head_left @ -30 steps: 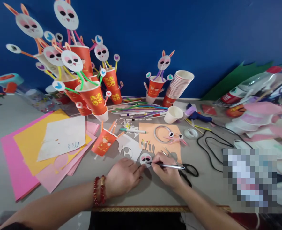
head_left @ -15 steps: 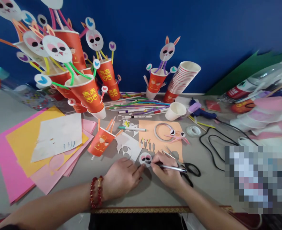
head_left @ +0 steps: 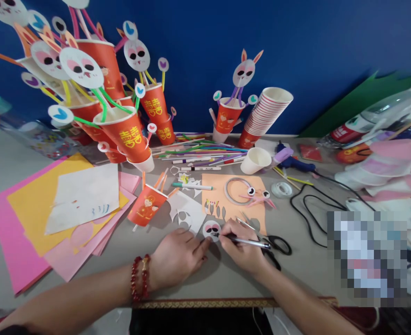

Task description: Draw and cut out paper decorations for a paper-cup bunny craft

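A small round white paper face [head_left: 211, 230] with pink patches and dark eyes lies flat near the table's front. My right hand [head_left: 242, 246] grips a pen [head_left: 250, 242], its tip at the disc's lower right. Fingertips of my left hand [head_left: 177, 258] press on the disc's lower left edge; that hand lies on the table, fingers together and partly curled, with a red bead bracelet at the wrist. Black-handled scissors [head_left: 278, 245] lie just beyond my right hand. Cut white paper [head_left: 188, 209] and an orange sheet [head_left: 214, 186] are behind the disc.
A tilted red cup [head_left: 148, 205] stands behind my left hand. Coloured paper sheets [head_left: 27, 223] cover the left side. Rabbit-faced cups [head_left: 130, 137] and stacked cups [head_left: 266, 114] stand at the back. At the right are a glue gun [head_left: 296, 164], its black cable and a plastic bottle [head_left: 362, 122].
The whole view has shifted very slightly. My right hand still has the pen at the disc, and my left fingers remain on its edge.
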`<state>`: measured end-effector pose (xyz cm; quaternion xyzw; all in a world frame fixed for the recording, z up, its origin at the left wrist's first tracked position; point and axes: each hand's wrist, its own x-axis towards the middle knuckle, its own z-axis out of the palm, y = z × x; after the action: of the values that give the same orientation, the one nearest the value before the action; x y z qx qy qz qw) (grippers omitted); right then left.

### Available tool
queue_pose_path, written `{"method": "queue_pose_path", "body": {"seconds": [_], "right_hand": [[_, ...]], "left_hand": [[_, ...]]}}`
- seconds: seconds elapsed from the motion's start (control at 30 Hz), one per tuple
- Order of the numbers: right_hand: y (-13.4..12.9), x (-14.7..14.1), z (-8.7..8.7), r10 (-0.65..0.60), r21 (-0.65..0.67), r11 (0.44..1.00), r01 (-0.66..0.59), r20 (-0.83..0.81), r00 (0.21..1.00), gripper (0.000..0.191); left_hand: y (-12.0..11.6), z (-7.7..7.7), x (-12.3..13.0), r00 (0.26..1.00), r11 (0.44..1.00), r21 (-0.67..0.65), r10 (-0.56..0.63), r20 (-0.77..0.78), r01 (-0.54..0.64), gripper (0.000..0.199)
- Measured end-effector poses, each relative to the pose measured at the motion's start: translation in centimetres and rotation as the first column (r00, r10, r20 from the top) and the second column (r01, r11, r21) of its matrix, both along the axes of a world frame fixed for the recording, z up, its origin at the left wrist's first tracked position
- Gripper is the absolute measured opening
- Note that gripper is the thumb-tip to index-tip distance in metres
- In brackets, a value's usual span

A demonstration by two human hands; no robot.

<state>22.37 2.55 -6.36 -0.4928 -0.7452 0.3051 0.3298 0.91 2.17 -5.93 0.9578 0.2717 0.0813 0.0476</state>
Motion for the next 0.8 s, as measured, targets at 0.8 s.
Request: {"method": "queue_pose_path", "body": {"seconds": [0.8], "right_hand": [[0.05, -0.07, 0.12, -0.014, 0.017, 1.000, 0.014, -0.006, 1.000, 0.018]], "left_hand": [[0.06, 0.05, 0.05, 1.000, 1.000, 0.001, 0.002, 0.001, -0.002, 0.038]]}}
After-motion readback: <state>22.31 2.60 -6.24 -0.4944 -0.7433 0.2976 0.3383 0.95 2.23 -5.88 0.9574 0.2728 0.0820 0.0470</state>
